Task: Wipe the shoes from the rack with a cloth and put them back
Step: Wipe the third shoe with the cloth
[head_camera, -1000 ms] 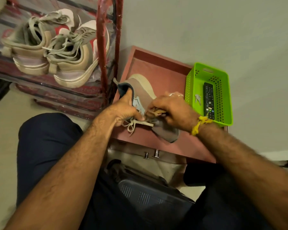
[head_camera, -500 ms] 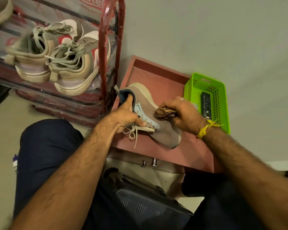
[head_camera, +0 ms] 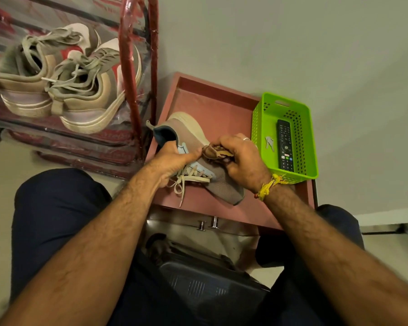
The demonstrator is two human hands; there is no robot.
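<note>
A taupe knit shoe with a pale sole, blue trim and loose laces is held over the reddish tray-like table top. My left hand grips it at the collar and lace area, thumb stretched along its side. My right hand pinches a small crumpled brown cloth against the shoe's upper side. On the red shoe rack at the left sit two beige sneakers, side by side with tangled laces.
A green plastic basket with a black remote and keys stands on the table top's right side, close to my right hand. A dark stool or case lies between my knees. The grey wall is right behind.
The cloth in my right hand has slid from the shoe's lace area up toward the side near the collar. The left hand has kept its grip; the camera view shifted slightly.
</note>
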